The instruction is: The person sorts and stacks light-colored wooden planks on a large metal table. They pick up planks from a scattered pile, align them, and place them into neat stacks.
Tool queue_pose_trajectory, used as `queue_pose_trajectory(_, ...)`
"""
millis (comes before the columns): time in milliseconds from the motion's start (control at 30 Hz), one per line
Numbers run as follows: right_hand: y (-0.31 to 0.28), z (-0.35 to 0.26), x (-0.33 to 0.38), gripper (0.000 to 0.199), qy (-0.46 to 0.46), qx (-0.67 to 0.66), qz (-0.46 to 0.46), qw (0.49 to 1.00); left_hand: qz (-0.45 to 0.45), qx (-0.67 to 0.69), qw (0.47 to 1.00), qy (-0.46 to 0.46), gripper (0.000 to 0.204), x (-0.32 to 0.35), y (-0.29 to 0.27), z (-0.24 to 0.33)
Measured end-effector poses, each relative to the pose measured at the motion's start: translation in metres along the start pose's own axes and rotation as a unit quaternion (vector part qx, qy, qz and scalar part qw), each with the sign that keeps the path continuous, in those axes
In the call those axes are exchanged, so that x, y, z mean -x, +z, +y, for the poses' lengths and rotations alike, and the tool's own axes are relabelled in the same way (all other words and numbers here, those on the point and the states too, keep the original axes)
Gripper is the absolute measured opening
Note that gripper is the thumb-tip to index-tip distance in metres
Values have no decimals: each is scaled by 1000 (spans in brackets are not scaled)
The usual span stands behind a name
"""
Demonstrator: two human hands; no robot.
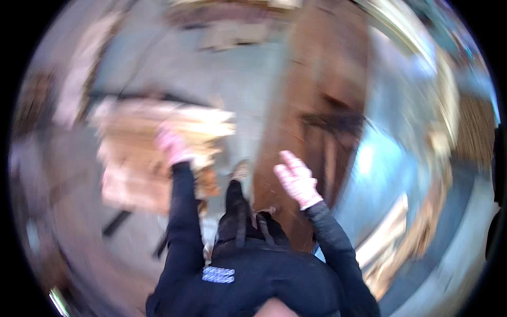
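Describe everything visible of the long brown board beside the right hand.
The long brown board looks like reddish-brown wood, broad and flat, running from near the person's feet up toward the top of the picture. Motion blur smears its surface, so grain and edges are hard to read; a darker patch shows partway along it. The right hand, open with fingers spread, lies over its lower part, but whether it touches the board cannot be told. The board's near end sits by the person's dark trousers. What it rests on is unclear.
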State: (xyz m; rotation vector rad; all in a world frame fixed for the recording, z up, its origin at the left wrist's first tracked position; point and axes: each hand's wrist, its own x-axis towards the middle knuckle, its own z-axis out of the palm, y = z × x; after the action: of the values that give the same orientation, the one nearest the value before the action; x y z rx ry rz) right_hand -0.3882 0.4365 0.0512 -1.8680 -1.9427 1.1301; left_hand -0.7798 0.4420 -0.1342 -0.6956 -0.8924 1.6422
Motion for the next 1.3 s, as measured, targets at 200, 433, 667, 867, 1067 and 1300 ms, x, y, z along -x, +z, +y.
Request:
queue_pose_trajectory(200, -110, 121, 214, 57, 301, 119, 306, 895, 324, -770, 546, 67, 20, 43, -1, -61)
queue_pose_trajectory(433, -110, 275, 442, 119, 615, 191, 205, 737, 301, -862, 174, -368, 49, 206, -144, -324)
queue_pose_trajectory(667, -127, 309, 480, 63, 430, -84, 340, 832, 298, -687, 270, -605, 43, 376, -347, -481)
queue_pose_trajectory(867, -134, 311, 469, 54, 217, -262, 265, 902, 368, -531, 356, -676, 54, 421, -387, -540)
queue_pose_trajectory(1067, -159, 348, 433, 83, 348, 175, 341, 856, 290, -679, 229, -634, 46, 379, -369, -559)
queue_pose_trajectory(1300, -182, 347, 438, 74, 332, -294, 380, 812, 451, -594, 319, -585, 66, 329, -389, -513)
